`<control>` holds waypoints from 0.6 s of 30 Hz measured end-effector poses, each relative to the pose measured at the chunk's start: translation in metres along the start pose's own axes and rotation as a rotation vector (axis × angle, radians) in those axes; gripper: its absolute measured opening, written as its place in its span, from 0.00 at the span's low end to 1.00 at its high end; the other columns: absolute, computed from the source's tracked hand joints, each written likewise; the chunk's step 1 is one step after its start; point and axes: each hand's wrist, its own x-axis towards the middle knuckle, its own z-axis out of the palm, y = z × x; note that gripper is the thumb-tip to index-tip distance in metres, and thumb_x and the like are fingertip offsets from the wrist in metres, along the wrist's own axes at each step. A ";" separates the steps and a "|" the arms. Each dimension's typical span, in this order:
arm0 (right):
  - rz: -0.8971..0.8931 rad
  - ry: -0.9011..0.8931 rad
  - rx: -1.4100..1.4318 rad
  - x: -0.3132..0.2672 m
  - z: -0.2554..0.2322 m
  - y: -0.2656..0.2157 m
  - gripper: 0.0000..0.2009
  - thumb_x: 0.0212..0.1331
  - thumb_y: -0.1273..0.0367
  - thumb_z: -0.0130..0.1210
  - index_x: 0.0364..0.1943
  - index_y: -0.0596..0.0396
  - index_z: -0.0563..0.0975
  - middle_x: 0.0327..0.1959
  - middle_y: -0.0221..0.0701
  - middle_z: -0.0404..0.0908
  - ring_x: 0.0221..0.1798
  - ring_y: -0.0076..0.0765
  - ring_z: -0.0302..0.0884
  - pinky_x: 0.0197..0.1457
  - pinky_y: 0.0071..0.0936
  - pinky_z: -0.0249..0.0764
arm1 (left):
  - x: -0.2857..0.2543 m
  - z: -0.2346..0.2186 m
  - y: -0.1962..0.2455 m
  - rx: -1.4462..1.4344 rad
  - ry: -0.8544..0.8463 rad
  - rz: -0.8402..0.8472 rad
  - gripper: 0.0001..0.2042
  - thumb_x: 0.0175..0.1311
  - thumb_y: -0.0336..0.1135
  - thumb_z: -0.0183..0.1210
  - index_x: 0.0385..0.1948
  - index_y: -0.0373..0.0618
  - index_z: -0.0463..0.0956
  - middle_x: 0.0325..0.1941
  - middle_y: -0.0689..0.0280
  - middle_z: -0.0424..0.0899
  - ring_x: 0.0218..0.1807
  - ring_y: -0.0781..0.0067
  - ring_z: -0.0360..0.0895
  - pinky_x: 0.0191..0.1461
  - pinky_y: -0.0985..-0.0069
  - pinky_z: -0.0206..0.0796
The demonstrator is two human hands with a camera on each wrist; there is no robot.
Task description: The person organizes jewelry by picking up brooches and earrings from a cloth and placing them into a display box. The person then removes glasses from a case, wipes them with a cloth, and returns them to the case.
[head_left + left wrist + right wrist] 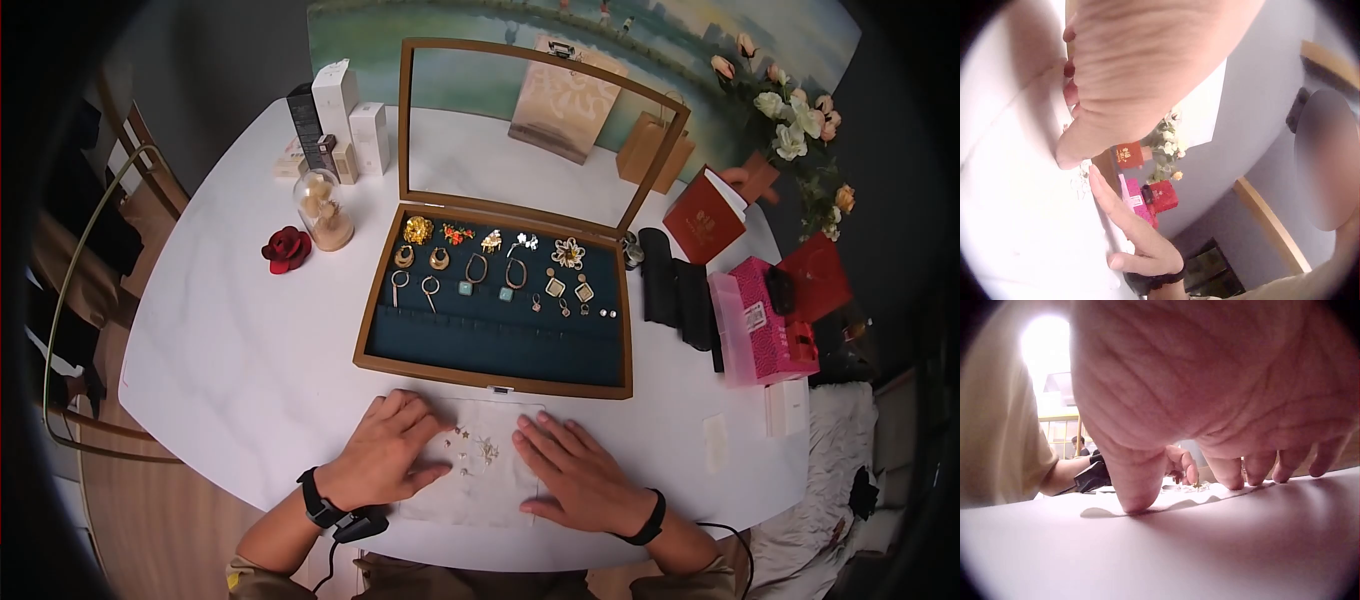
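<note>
A thin white cloth [440, 505] lies on the table in front of the jewellery case [500, 372]. Several tiny star-shaped and other small earrings [487, 449] are scattered on it, some bunched in a silvery cluster. My left hand [390, 450] is over the cloth's left part, thumb and index finger apart beside the small pieces, with nothing seen between them. In the right wrist view, a gold star [1197, 484] shows right at a left fingertip. My right hand [575, 470] lies palm down with fingers spread, fingertips pressing the cloth's right edge.
Rows of earrings and brooches [490, 240] sit on the case's dark teal lining, its glass lid [405, 120] raised. To the left stand boxes [335, 95], a glass dome [325, 215] and a red rose [287, 248]. Rightward are black rolls [657, 275] and a pink box [755, 320].
</note>
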 end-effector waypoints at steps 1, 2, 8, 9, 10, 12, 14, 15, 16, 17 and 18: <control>-0.001 -0.003 -0.002 0.000 0.000 0.001 0.41 0.64 0.51 0.63 0.74 0.63 0.63 0.80 0.47 0.58 0.81 0.55 0.54 0.80 0.54 0.55 | 0.000 -0.001 0.002 0.033 -0.012 -0.006 0.25 0.52 0.41 0.75 0.52 0.45 0.80 0.47 0.60 0.75 0.54 0.51 0.70 0.59 0.60 0.65; -0.003 -0.006 -0.003 0.000 -0.001 0.001 0.41 0.63 0.51 0.63 0.74 0.63 0.62 0.80 0.47 0.58 0.81 0.55 0.54 0.80 0.53 0.55 | 0.000 -0.001 0.003 0.032 -0.015 -0.008 0.25 0.52 0.41 0.75 0.52 0.45 0.80 0.47 0.60 0.75 0.54 0.51 0.70 0.59 0.60 0.65; -0.036 0.075 -0.018 0.004 -0.009 -0.002 0.34 0.64 0.57 0.63 0.69 0.63 0.69 0.72 0.45 0.68 0.75 0.53 0.63 0.76 0.50 0.61 | 0.004 -0.009 0.019 0.162 0.009 0.070 0.22 0.53 0.39 0.73 0.49 0.46 0.80 0.46 0.61 0.76 0.52 0.54 0.71 0.56 0.61 0.63; -0.036 0.076 -0.018 0.007 -0.009 -0.002 0.34 0.64 0.57 0.63 0.69 0.63 0.69 0.72 0.45 0.68 0.75 0.53 0.63 0.76 0.50 0.61 | 0.005 -0.009 0.021 0.122 -0.045 0.106 0.21 0.53 0.38 0.73 0.48 0.46 0.79 0.45 0.61 0.77 0.50 0.56 0.73 0.55 0.61 0.63; -0.069 0.122 0.042 0.011 -0.007 -0.003 0.29 0.64 0.61 0.62 0.66 0.62 0.72 0.64 0.41 0.73 0.67 0.48 0.69 0.70 0.46 0.67 | 0.006 -0.008 0.023 0.082 -0.099 0.142 0.20 0.52 0.38 0.73 0.47 0.46 0.79 0.44 0.62 0.78 0.48 0.57 0.75 0.55 0.62 0.64; -0.102 0.169 0.101 0.019 -0.001 -0.005 0.24 0.64 0.65 0.61 0.63 0.62 0.75 0.55 0.37 0.78 0.60 0.44 0.75 0.64 0.41 0.73 | 0.009 -0.001 0.023 0.029 -0.087 0.181 0.18 0.55 0.37 0.71 0.46 0.44 0.78 0.43 0.59 0.80 0.46 0.55 0.79 0.52 0.60 0.69; -0.175 0.196 0.052 0.028 0.008 -0.007 0.16 0.62 0.72 0.57 0.53 0.58 0.78 0.41 0.31 0.77 0.46 0.37 0.78 0.49 0.35 0.77 | 0.011 0.008 0.017 -0.086 -0.183 0.181 0.16 0.57 0.35 0.69 0.44 0.41 0.77 0.44 0.55 0.81 0.47 0.50 0.81 0.50 0.58 0.74; -0.177 0.196 0.047 0.033 0.010 -0.007 0.16 0.62 0.72 0.57 0.53 0.58 0.78 0.41 0.31 0.77 0.46 0.37 0.78 0.49 0.35 0.77 | 0.013 0.006 0.018 -0.097 -0.187 0.196 0.14 0.60 0.33 0.68 0.43 0.40 0.76 0.43 0.53 0.82 0.47 0.46 0.81 0.50 0.57 0.75; -0.192 0.223 0.046 0.037 0.011 -0.008 0.13 0.60 0.73 0.57 0.49 0.57 0.78 0.39 0.31 0.77 0.44 0.37 0.78 0.46 0.34 0.76 | 0.014 0.007 0.017 -0.094 -0.180 0.195 0.14 0.60 0.33 0.68 0.43 0.40 0.76 0.43 0.53 0.82 0.47 0.46 0.81 0.50 0.57 0.75; -0.210 0.250 0.044 0.041 0.012 -0.008 0.10 0.58 0.74 0.56 0.44 0.56 0.78 0.37 0.31 0.76 0.42 0.37 0.78 0.43 0.34 0.76 | 0.015 0.007 0.016 -0.105 -0.173 0.217 0.13 0.60 0.33 0.67 0.42 0.40 0.77 0.42 0.54 0.81 0.46 0.47 0.81 0.50 0.57 0.75; -0.221 0.247 0.040 0.044 0.012 -0.009 0.10 0.58 0.74 0.56 0.44 0.56 0.78 0.37 0.31 0.76 0.42 0.37 0.78 0.43 0.34 0.76 | 0.014 0.007 0.015 -0.115 -0.164 0.238 0.12 0.61 0.32 0.67 0.42 0.40 0.77 0.41 0.54 0.81 0.45 0.47 0.81 0.49 0.58 0.75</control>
